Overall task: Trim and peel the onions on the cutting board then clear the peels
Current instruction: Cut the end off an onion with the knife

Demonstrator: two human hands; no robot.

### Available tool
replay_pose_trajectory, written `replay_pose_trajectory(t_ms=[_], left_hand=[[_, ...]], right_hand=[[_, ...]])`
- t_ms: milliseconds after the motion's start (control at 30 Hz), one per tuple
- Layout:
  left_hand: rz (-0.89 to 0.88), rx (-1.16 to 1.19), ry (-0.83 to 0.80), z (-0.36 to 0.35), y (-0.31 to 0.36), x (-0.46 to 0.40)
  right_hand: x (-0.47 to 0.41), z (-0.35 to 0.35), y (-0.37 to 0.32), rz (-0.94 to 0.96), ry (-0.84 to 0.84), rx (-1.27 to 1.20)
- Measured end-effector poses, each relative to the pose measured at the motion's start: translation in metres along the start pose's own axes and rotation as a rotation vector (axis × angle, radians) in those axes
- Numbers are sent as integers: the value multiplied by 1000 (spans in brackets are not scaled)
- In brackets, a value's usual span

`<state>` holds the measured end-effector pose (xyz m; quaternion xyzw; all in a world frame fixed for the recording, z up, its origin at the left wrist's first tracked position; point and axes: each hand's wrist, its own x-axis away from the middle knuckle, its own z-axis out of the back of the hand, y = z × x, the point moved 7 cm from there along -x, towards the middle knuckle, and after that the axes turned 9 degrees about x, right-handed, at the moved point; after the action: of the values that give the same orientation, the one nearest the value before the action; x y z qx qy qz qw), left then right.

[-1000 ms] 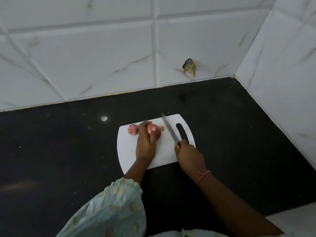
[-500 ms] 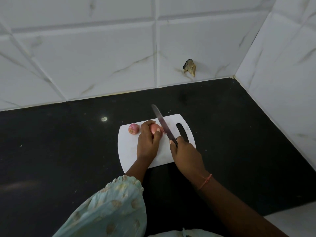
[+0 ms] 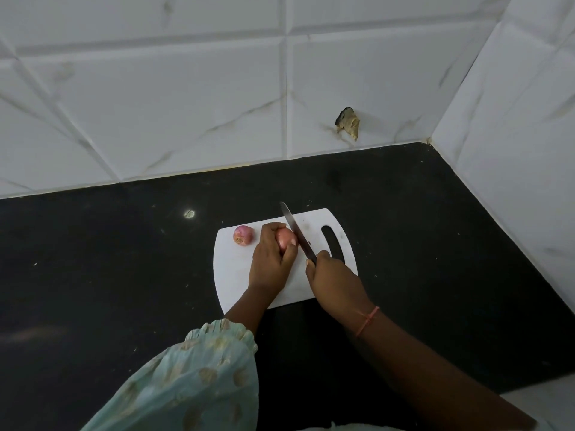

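From the head view, the only one I have, I judge the job to be near its start. My left hand (image 3: 270, 259) has its grip curled over a small pink-skinned round onion (image 3: 286, 238) near the far edge of the white plastic cutting board with a slotted handle hole (image 3: 236, 275), pinning it down, fingers wrapped over the top and thumb on the near side. My right hand (image 3: 334, 279) has its grip clamped round the handle of the steel-bladed kitchen knife (image 3: 295, 231), the handle itself hidden in the fist; the blade lies across the right-hand end of that onion, tip pointing toward the far edge of the black stone desk (image 3: 93, 275). That looks like the first trim cut, though I cannot tell whether the edge has bitten in yet. A second small red-purple onion (image 3: 243, 235) sits alone by the board's far left corner, just beside my left hand, untouched by either, and its skin appears to be still on. I see no loose peels or cut ends on the board or desk. So by my reckoning the rest of the trimming, all the peeling and the clearing away are still to do. The board lies toward the desk's far right, short of the white marble-veined tiled wall (image 3: 186, 104).
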<state>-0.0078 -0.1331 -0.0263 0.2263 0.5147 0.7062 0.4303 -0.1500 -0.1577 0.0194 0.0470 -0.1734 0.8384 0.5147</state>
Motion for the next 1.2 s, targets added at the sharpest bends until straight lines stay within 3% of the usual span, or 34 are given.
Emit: replay_pose_trajectory(t_ms=[200, 733, 967, 1200], left_hand=[[10, 0, -6, -1, 1, 0], [49, 33, 52, 2, -3, 0], [75, 99, 43, 6, -1, 4], [76, 234, 82, 13, 1, 8]], right_hand=[[-3, -1, -2, -7, 16, 71], [-16, -23, -5, -34, -76, -83], [5, -29, 11, -11, 60, 114], [-4, -21, 17, -75, 63, 47]])
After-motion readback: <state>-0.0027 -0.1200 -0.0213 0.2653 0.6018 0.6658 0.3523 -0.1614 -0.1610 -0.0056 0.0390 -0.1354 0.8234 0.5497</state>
